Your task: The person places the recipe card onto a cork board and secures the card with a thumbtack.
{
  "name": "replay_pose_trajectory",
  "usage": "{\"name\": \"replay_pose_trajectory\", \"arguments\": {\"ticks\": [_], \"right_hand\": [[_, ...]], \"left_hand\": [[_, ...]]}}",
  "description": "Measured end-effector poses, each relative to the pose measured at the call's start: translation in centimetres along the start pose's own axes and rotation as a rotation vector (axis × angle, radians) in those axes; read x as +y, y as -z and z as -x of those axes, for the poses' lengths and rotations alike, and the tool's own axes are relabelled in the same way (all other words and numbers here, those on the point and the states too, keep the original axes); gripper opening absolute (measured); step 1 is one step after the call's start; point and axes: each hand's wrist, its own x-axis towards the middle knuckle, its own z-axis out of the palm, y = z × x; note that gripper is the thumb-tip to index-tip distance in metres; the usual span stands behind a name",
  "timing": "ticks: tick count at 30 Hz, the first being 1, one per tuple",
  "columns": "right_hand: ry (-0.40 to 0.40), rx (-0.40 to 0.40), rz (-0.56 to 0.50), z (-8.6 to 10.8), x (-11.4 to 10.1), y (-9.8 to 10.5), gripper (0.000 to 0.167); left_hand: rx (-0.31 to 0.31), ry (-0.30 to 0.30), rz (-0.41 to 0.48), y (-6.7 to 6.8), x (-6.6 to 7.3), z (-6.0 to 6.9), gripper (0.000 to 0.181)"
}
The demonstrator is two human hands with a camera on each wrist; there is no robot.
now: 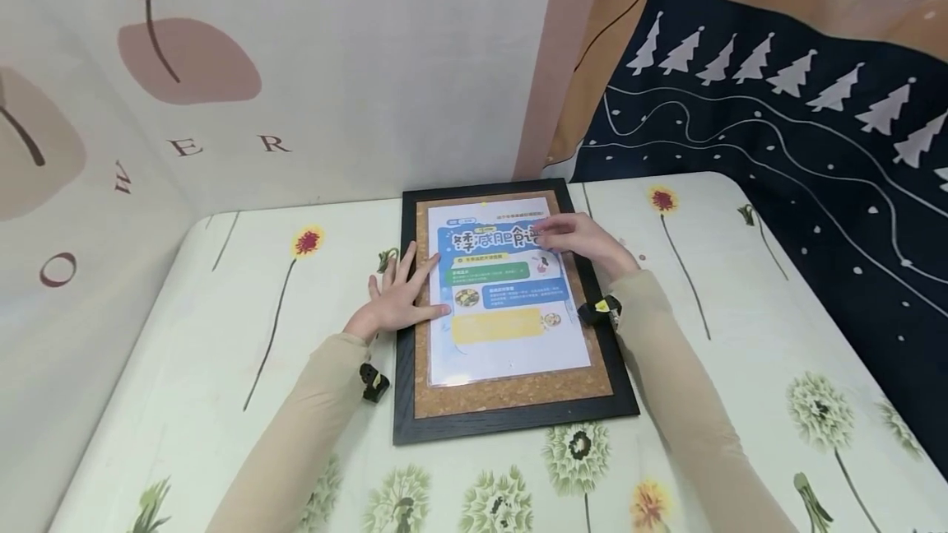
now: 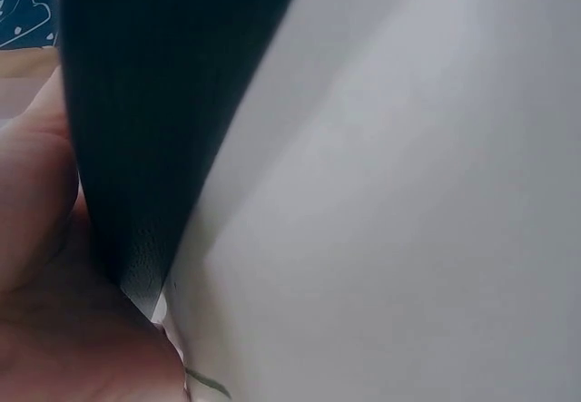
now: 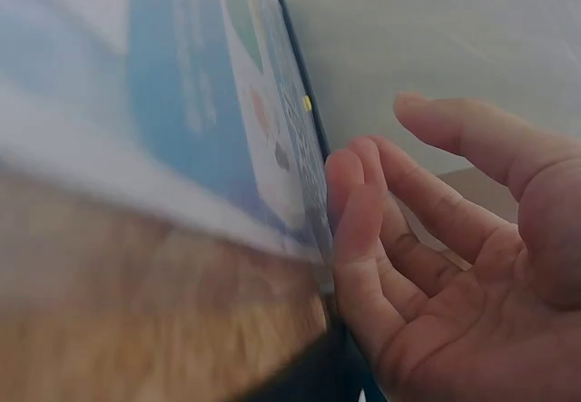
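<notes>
A printed sheet (image 1: 511,352) with blue, green and yellow blocks lies on a cork board (image 1: 511,394) with a black frame (image 1: 518,420). A small yellow spot (image 1: 485,204) shows at the sheet's top edge. My left hand (image 1: 396,298) lies spread across the frame's left side, fingertips at the sheet's left edge. In the left wrist view, the hand (image 2: 82,329) is beside the dark frame (image 2: 154,102). My right hand (image 1: 581,238) has its fingertips at the sheet's upper right; in the right wrist view, its fingers (image 3: 359,230) are slightly bent, thumb apart, pinching nothing visible.
The board lies on a table with a white flower-print cloth (image 1: 311,434), against a pale curtain (image 1: 370,72) at the back. A dark cloth with white trees (image 1: 785,130) hangs at the right. Small black devices (image 1: 374,382) are strapped at both wrists.
</notes>
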Motion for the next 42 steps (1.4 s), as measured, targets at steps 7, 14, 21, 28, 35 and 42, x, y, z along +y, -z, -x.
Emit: {"name": "replay_pose_trajectory", "arguments": {"ticks": [7,14,21,28,35,42], "right_hand": [[0.032,0.004,-0.026,1.7,0.6,0.8,0.045],[0.01,0.036,0.021,3.2,0.9,1.5,0.044],[-0.014,0.046,0.057,4.2,1.3,2.2,0.043],[0.001,0.073,0.122,5.2,1.6,3.3,0.04],[0.035,0.092,0.157,5.9,2.6,4.5,0.038],[0.024,0.119,0.149,6.9,3.8,5.2,0.037]], "left_hand": [[-0.002,-0.004,0.003,0.0,0.0,0.0,0.09],[-0.009,0.006,0.01,-0.1,-0.1,0.1,0.091],[-0.007,0.008,0.006,-0.1,0.0,0.1,0.091],[-0.001,0.01,0.008,-0.2,-0.1,0.1,0.091],[-0.002,0.009,0.034,0.0,0.0,0.3,0.094],[0.003,-0.006,0.041,0.0,0.1,0.5,0.095]]}}
